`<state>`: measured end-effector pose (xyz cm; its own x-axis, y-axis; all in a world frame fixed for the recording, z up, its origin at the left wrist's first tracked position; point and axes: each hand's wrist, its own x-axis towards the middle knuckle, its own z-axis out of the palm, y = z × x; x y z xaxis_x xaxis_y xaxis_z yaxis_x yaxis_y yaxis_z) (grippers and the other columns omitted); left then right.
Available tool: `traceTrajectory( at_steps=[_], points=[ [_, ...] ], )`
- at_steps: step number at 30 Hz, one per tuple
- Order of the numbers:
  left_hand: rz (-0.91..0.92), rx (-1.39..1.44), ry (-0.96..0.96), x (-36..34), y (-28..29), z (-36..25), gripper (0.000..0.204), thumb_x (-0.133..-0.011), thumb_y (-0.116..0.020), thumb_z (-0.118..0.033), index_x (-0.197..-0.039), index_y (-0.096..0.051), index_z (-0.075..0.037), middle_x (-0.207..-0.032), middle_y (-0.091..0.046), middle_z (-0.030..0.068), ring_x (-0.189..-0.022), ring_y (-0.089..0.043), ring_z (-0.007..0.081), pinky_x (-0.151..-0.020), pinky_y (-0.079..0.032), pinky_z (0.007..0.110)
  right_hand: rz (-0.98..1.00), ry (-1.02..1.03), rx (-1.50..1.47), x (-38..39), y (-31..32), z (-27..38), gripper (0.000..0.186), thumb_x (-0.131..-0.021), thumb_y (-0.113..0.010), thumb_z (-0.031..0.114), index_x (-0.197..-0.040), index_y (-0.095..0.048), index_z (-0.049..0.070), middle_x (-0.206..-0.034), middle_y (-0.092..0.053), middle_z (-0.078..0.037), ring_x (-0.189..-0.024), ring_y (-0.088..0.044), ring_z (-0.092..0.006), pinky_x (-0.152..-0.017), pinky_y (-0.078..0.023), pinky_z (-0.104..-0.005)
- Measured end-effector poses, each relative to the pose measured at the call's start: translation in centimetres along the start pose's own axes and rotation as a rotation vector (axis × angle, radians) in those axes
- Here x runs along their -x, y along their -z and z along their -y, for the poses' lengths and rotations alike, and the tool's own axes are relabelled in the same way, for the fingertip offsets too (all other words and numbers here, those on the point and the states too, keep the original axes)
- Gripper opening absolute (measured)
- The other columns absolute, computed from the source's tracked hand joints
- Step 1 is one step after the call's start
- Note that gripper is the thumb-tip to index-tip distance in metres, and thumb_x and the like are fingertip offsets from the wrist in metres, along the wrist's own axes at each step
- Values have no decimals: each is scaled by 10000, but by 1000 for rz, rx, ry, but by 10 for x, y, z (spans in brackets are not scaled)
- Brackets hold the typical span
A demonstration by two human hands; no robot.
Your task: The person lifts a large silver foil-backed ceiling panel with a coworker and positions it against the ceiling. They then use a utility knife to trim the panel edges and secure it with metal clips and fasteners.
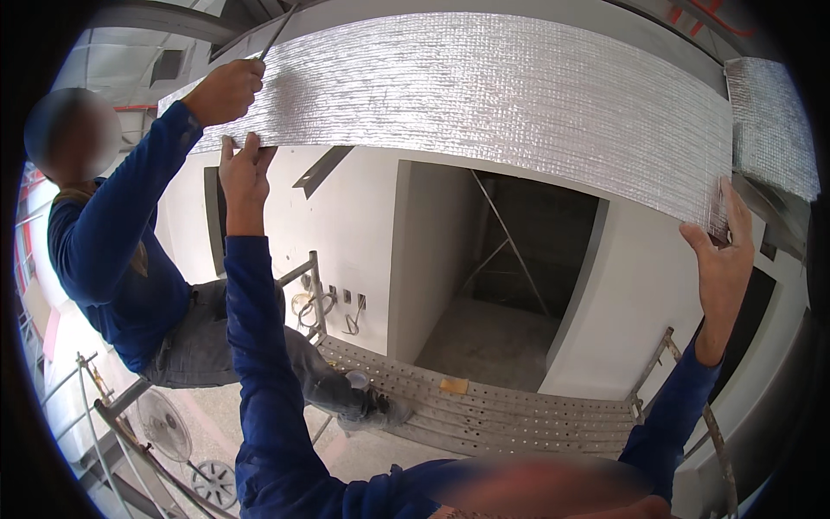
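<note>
A long silver foil-faced insulation sheet (484,86) stretches overhead along the beam. My left hand (245,183) is raised to its lower edge near the left end, fingertips gripping that edge. At the lower right corner, my right hand (724,246) has the sheet between thumb and fingers. Both of my arms reach up in blue sleeves. A co-worker's hand (226,92) is just above my left hand, closed on a thin dark rod-like tool (278,35) in front of the sheet's left end. Its tip is hard to make out.
A co-worker in blue (121,259) sits at the left on the scaffold. A perforated metal platform (510,424) lies below, with a small yellow block (454,386) and a cup (357,379) on it. Another foil piece (772,125) is at the right. A fan (164,424) stands lower left.
</note>
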<state>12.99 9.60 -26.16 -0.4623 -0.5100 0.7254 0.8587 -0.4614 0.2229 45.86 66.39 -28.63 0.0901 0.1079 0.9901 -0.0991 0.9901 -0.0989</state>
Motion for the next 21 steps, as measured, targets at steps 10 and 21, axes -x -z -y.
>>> traceTrajectory(
  at_steps=[10, 21],
  points=[
    [54, 29, 5, 3, 1, -3, 918, -982, -622, 49, -1629, 29, 11, -1114, -557, 129, -1014, -631, 227, -1030, -576, 486, -87, 64, -63, 8, 13, 7, 689, -811, -872, 157, -1443, -603, 106, -1430, -573, -153, -1293, -586, -267, -1059, -528, -374],
    [38, 60, 18, 9, 4, -4, 918, -987, -576, 92, -1641, 56, -35, -1091, -523, 115, -997, -595, 199, -1070, -535, 528, -95, -58, -273, 9, 31, 7, 657, -829, -846, 95, -1432, -597, 25, -1427, -578, -167, -1303, -576, -271, -1076, -516, -376]
  ],
)
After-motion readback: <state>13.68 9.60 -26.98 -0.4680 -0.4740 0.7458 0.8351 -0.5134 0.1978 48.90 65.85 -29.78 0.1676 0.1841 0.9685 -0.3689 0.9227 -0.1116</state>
